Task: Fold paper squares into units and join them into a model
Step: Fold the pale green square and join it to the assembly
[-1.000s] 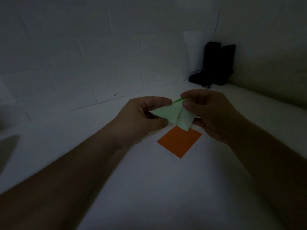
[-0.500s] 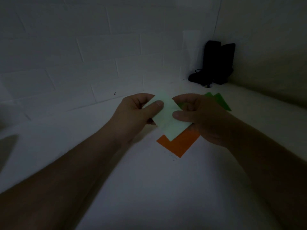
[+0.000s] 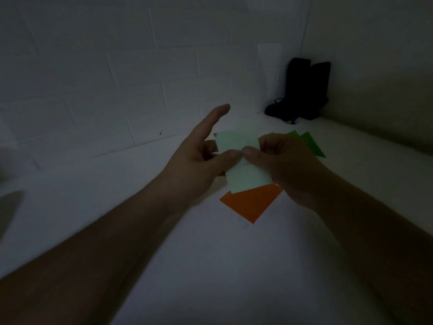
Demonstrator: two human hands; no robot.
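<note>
Dimly lit. Pale green sheet (image 3: pixel 243 167) held up off the bench (image 3: pixel 210 266), frame centre, likely so a fold can be lined up in the air. Left hand (image 3: pixel 199 156): thumb pressing the sheet's middle, index finger stretched out toward 12 o'clock, other fingers behind the paper, so a light pinch. Right hand (image 3: pixel 285 165): fingers curled, thumb pinching the sheet beside the left thumb. Orange square (image 3: pixel 250 202) lies flat at 6 o'clock of the sheet, probably waiting its turn. Dark green folded piece (image 3: pixel 309 144) at 2 o'clock, set aside past the right hand. Black object (image 3: pixel 304 90) in far corner, unclear.
</note>
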